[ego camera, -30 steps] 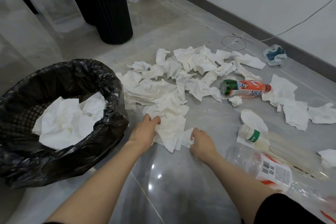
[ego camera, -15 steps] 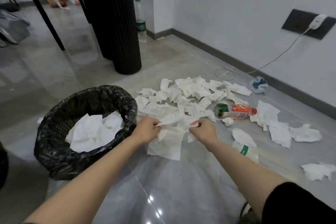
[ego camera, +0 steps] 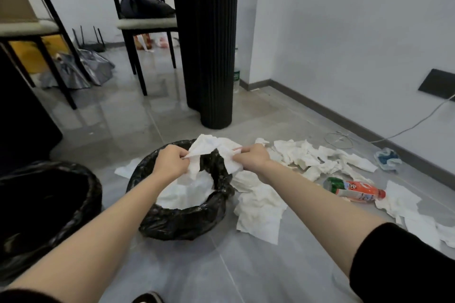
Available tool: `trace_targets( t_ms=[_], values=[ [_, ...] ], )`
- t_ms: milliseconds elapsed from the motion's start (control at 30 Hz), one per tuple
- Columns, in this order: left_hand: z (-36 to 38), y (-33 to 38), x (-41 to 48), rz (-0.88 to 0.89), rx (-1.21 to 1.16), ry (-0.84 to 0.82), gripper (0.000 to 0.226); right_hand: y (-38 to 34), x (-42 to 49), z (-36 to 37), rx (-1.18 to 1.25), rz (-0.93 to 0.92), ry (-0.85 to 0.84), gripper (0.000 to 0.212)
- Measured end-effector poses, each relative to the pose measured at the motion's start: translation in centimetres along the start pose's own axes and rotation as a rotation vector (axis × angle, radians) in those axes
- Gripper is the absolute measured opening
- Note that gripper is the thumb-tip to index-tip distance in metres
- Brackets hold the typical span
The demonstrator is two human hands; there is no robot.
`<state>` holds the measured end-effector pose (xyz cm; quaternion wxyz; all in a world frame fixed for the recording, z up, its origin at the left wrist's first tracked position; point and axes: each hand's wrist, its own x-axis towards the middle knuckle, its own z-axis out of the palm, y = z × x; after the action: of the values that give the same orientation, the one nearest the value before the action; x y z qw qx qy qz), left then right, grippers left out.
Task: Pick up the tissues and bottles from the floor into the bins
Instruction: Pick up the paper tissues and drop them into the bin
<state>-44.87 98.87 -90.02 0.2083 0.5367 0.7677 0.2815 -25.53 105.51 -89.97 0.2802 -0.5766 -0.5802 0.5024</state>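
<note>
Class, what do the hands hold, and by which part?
A bunch of tissues: the left hand pinches its left end, the right hand its right end, over the bin.

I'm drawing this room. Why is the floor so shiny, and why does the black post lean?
Head view: the glossy floor reflects pale light; the wide-angle lens makes the black post seem to slant; the left hand, right hand and tissue look slightly soft.
</note>
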Motion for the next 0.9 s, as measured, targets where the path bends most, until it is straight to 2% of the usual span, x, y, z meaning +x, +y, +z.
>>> trace_targets(
  t_ms=[100, 200, 300, 400, 467, 533, 633, 767, 900],
  values=[
    [-0.8, -2.5, -0.3, -0.015, 0.14, -0.019, 0.045, -0.7, 0.0, 3.3, -0.072, -0.023, -0.068, 0.018],
    [-0.5, -4.5, -0.5, -0.053, 0.242, -0.074, 0.041, -0.4, 0.6, 6.6, -0.116, -0.013, -0.059, 0.016],
    [0.0, -5.5, -0.1, -0.094, 0.343, -0.182, 0.013, 0.4, 0.9, 9.2, -0.235, 0.012, -0.091, 0.026],
    [0.6, -6.5, 0.5, -0.038, 0.446, -0.173, 0.039, 1.0, 1.2, 10.4, -0.432, -0.065, -0.142, 0.038],
    [0.8, -6.8, 0.7, 0.002, 0.477, -0.083, 0.046, 1.2, 1.5, 10.7, -0.552, -0.16, -0.116, 0.038],
    [1.4, -7.4, 1.2, -0.002, 0.461, -0.091, 0.047, 1.7, 2.1, 11.1, -0.67, -0.241, -0.118, 0.044],
    [2.5, -8.4, 2.1, -0.073, 0.422, -0.232, 0.053, 2.4, 3.1, 12.1, -0.776, -0.279, -0.24, 0.052],
    [4.2, -8.9, 2.7, -0.169, 0.442, -0.451, 0.05, 3.5, 4.5, 14.0, -1.034, -0.247, -0.517, 0.045],
    [5.2, -9.5, 3.2, -0.19, 0.46, -0.538, 0.044, 4.9, 4.8, 15.1, -1.134, -0.162, -0.673, 0.046]
  ],
)
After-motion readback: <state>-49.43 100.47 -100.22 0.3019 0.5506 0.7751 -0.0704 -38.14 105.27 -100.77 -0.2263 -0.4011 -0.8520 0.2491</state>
